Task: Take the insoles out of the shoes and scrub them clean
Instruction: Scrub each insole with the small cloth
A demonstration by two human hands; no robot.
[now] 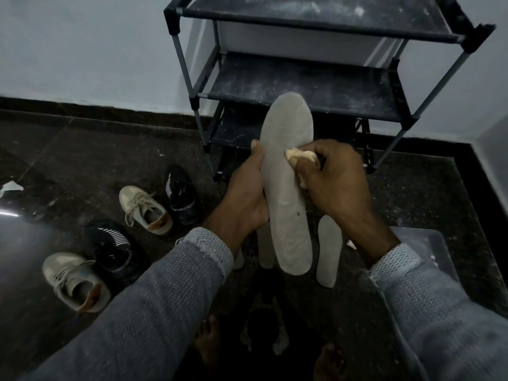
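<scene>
The insole (286,188) is held up off the floor, toe end pointing away toward the shoe rack (316,78), its pale face turned to the person, probably so the whole surface can be reached. The left hand (244,193) holds it from the left edge, its grip wrapped round the middle with the thumb lying along the rim, which seems to steady it against pressure. The right hand (335,180) has its grip closed on a small cream cloth (301,156), bunched and pressed to the insole's right edge just above the middle; scrubbing looks under way. Below the insole, on the dark floor (82,160), lie more insoles (328,251), likely waiting their turn or done. Left of the insole stand four shoes, two beige sneakers (144,210) and two black ones (181,193), openings up, so apparently emptied
</scene>
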